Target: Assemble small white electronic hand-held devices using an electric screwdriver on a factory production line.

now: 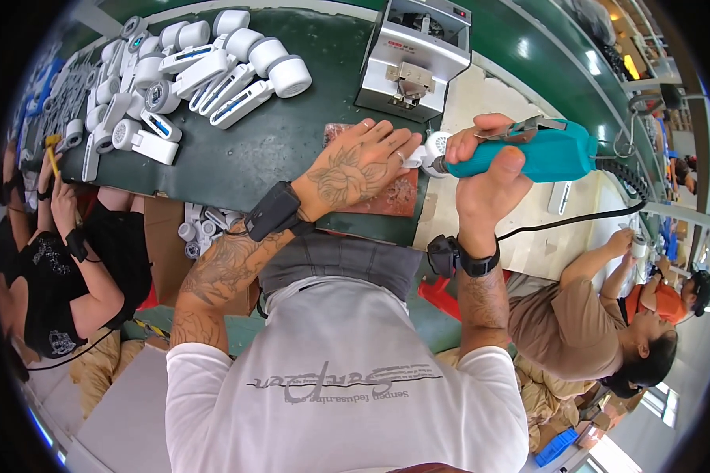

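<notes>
A white handheld fan (pixel 435 147) lies at the right edge of a worn red-brown pad (pixel 394 199). My left hand (pixel 359 163) reaches over its handle and holds it down, hiding most of the handle. My right hand (pixel 493 173) is wrapped round a teal electric screwdriver (pixel 556 154) with a metal lever on its side. The screwdriver lies nearly level, its nose pointing left against the round vented head of the fan. The bit's exact contact point is too small to make out.
Many white fans (pixel 241 102) are heaped at the left on the green table (pixel 237 165). A silver screw feeder (pixel 414 67) stands just beyond my hands. The black coiled cord (pixel 631 181) runs off right. Co-workers sit on both sides; a carton (pixel 166 244) holds more white parts.
</notes>
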A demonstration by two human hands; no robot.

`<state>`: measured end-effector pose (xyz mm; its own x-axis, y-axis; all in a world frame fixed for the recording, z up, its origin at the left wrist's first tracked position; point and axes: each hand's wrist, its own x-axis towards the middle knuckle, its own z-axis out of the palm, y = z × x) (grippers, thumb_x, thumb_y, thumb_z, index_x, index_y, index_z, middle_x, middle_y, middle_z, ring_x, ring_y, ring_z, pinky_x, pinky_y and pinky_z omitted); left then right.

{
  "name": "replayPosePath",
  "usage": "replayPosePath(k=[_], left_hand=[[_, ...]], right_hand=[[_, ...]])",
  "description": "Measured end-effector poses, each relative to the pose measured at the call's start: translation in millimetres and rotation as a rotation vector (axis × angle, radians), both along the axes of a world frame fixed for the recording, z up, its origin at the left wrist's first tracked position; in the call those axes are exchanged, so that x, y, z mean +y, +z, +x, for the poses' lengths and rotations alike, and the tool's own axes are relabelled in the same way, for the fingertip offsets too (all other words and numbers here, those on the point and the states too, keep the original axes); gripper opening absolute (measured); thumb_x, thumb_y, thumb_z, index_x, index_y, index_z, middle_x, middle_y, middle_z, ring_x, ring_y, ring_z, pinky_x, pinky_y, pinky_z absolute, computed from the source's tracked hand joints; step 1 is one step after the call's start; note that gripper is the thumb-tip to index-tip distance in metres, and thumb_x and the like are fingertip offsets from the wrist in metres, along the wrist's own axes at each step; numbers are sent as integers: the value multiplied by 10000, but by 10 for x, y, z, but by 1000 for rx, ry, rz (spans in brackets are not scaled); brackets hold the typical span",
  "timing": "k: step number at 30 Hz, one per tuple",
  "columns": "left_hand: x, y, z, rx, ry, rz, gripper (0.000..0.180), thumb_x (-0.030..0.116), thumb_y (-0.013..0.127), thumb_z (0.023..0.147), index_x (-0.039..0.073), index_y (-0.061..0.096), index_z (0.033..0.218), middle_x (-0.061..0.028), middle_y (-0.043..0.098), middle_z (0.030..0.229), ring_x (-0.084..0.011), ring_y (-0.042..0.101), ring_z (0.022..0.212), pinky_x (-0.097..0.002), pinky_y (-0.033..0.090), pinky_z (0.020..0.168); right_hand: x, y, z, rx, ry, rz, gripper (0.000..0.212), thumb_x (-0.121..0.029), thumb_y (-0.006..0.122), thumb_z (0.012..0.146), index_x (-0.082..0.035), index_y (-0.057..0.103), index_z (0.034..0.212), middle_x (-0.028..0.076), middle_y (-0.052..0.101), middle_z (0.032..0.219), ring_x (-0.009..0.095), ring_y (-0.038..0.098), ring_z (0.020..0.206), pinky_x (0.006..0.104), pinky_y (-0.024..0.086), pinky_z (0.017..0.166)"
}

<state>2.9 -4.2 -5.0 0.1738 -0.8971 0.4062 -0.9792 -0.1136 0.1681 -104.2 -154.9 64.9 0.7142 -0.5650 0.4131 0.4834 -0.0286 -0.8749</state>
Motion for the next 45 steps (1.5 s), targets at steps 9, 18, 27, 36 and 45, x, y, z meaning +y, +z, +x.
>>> replayPosePath(k=[9, 18, 27, 36, 45], left_hand=[[66, 92, -88, 223, 60, -75, 335, 228, 569, 999, 125, 579, 1318, -61, 591, 1237, -275, 537, 1137, -464, 430, 971], [76, 89, -101, 286, 63, -84, 315, 204, 571, 993, 135, 596, 1300, -51, 595, 1250, -271, 542, 1127, -469, 428, 966], [61, 96, -115, 259, 70, -88, 335, 172, 594, 969, 124, 599, 1301, -39, 605, 1243, -264, 547, 1092, -433, 413, 931], [124, 137, -34, 229, 133, -126, 347, 204, 637, 921, 97, 622, 1250, -66, 615, 1248, -257, 574, 1051, -432, 450, 884], [525, 306, -252, 110, -35, -125, 400, 160, 686, 856, 66, 630, 1240, -129, 665, 1211, -317, 648, 1112, -431, 517, 969]], right_hand=[[21, -174, 41, 3, 31, 9, 595, -490, 717, 946, 64, 592, 1125, 78, 617, 751, 182, 606, 688, 311, 485, 612], [76, -164, 21, 143, -30, -62, 731, -634, 685, 910, 62, 556, 1092, 81, 579, 747, 196, 582, 656, 355, 491, 646], [79, -288, 58, 118, -6, -15, 590, -565, 688, 940, 2, 530, 983, 83, 555, 730, 196, 549, 636, 356, 490, 629], [100, -343, 127, 87, 13, 37, 519, -501, 683, 967, -1, 551, 1002, 95, 576, 757, 211, 574, 669, 360, 494, 636], [196, 76, -479, -78, -44, 219, 669, -733, 571, 909, -85, 594, 1073, -1, 462, 690, 123, 429, 639, 270, 368, 607]])
